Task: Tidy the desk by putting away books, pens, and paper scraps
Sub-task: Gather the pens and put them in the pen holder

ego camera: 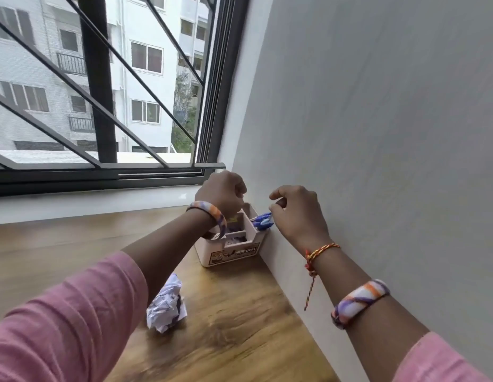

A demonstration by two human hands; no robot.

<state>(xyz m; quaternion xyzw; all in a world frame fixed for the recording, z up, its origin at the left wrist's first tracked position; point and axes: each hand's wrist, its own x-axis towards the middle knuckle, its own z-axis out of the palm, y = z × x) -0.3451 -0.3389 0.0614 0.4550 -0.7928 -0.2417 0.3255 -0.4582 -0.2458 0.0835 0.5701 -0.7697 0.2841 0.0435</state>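
Observation:
A small pale pink desk organizer [234, 253] stands on the wooden desk [239, 312] against the grey wall. Blue pens [263, 220] stick out of its right compartment. My right hand [297, 213] hovers over them, and its curled fingertips pinch their tops. My left hand [221, 193] is curled just above the organizer's back left compartment; its fingertips point down and hide whatever is under them. A crumpled ball of white paper [165, 307] lies on the desk near my left forearm, in front of the organizer.
The grey wall [377, 133] runs along the desk's right edge. A window with black bars [96, 86] and a white sill [88, 202] closes off the back. Bare wood stretches to the left of my left arm.

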